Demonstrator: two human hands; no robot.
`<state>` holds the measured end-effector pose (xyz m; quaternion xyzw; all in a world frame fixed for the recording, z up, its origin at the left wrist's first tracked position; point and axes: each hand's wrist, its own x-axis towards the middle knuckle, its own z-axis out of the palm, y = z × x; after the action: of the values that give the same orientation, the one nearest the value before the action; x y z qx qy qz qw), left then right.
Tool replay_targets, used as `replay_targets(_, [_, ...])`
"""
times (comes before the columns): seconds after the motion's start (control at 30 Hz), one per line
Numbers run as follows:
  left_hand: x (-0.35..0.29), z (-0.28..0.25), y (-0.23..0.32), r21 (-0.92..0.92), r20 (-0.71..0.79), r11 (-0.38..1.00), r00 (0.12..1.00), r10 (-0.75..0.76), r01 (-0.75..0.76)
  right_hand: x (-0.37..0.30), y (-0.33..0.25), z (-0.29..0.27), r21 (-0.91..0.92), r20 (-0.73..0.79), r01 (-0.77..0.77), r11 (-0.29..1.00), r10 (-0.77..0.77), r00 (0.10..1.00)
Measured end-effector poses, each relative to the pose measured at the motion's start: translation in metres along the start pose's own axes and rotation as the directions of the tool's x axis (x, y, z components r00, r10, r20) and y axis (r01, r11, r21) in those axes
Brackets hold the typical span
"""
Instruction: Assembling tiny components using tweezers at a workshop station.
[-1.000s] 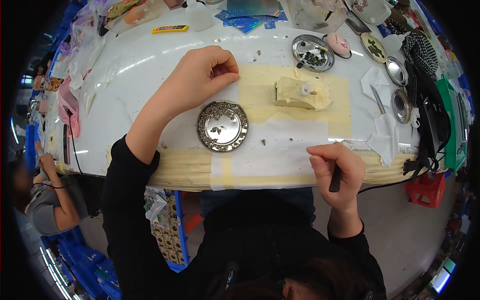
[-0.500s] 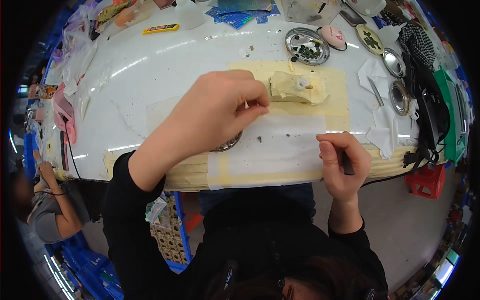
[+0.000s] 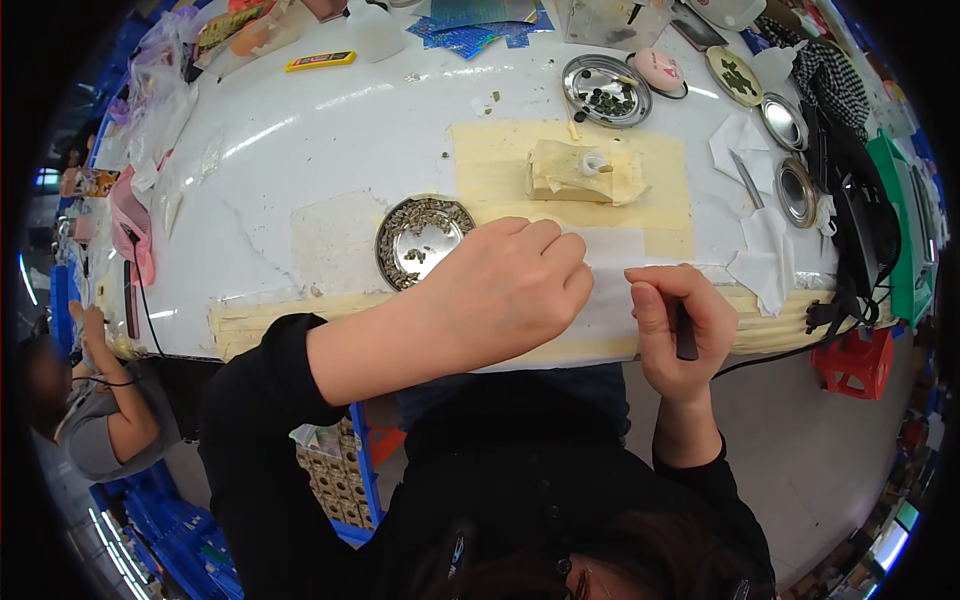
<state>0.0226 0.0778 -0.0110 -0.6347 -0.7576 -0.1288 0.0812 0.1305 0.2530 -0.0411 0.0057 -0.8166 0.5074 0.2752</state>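
Note:
My left hand (image 3: 520,285) is closed over the white sheet (image 3: 625,250) at the front of the table, its knuckles toward my right hand. Its fingertips are hidden, so what it pinches cannot be made out. Just to the right, my right hand (image 3: 690,325) is curled around a dark, flat-ended tool (image 3: 686,335), possibly tweezers. Left of my left hand sits a round metal dish (image 3: 381,247) of small grey-brown pieces. Behind the hands stands a block wrapped in yellowish tape (image 3: 565,185), with a small white cup (image 3: 592,162) on top.
A metal plate with dark green bits (image 3: 570,90) lies farther back beside a pink rounded object (image 3: 659,70). White tissues (image 3: 768,255), round tins (image 3: 797,195) and a black bag (image 3: 860,240) line the right. A yellow-cased item (image 3: 320,61) lies back left. Another person (image 3: 110,410) sits at far left.
My left hand has come down and right, toward my right hand, uncovering the metal dish and hiding the small bits on the white sheet. My right hand has barely moved.

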Motion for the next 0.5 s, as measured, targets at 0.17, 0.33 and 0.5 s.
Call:
replay_targets(0.17, [0.000,-0.005,-0.001,0.057,0.009,0.998,1.000,0.001,-0.002,0.001,-0.001,0.001,0.008,0.002,0.003,1.000,-0.003,1.000])
replay_targets(0.33, [0.000,-0.002,0.003,0.155,0.028,0.986,0.998,0.054,-0.058,0.000,-0.003,0.001,0.014,0.005,-0.012,1.000,0.012,1.000])
replay_targets(0.5, [-0.001,-0.012,-0.003,0.049,0.000,0.999,1.000,-0.018,0.018,0.000,0.000,0.002,0.014,-0.006,-0.011,1.000,0.012,1.000])
